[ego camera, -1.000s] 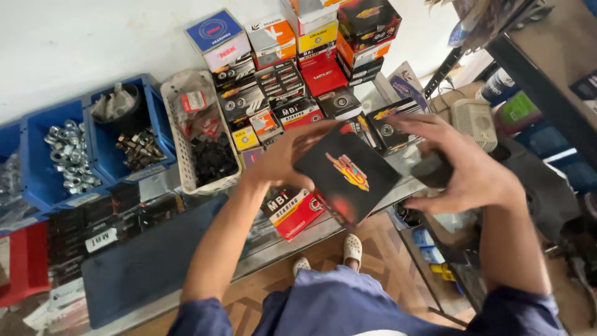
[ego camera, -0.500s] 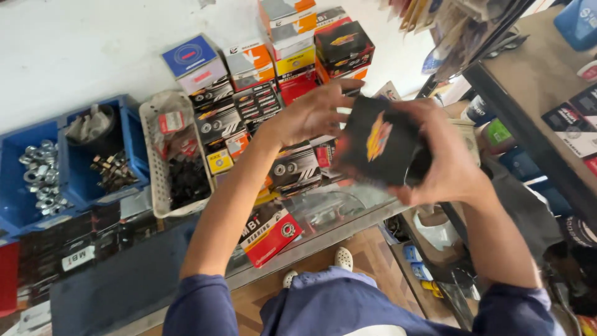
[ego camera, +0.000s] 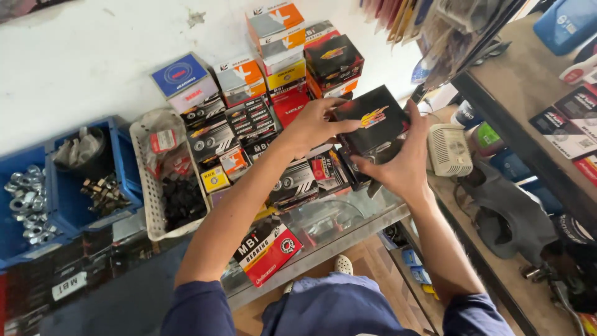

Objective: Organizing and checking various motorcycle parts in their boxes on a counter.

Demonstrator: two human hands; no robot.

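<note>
I hold a black box with a red and yellow emblem (ego camera: 372,118) in both hands above the glass counter (ego camera: 348,221). My left hand (ego camera: 311,127) grips its left side, thumb on top. My right hand (ego camera: 401,165) cups it from below and on the right. The box is close to a pile of small boxes stacked against the white wall, just beneath a similar black box (ego camera: 336,59) on top of that pile.
Orange, grey, red and black boxes (ego camera: 273,93) crowd the counter. A red and black box (ego camera: 267,252) lies near the counter's front edge. Blue bins with nuts (ego camera: 25,199) and bolts (ego camera: 102,193) and a white basket (ego camera: 146,186) stand left. A wooden shelf (ego camera: 528,93) runs along the right.
My hands have carried the black box up and away from me, toward the stacked boxes at the wall. The grip stays the same.
</note>
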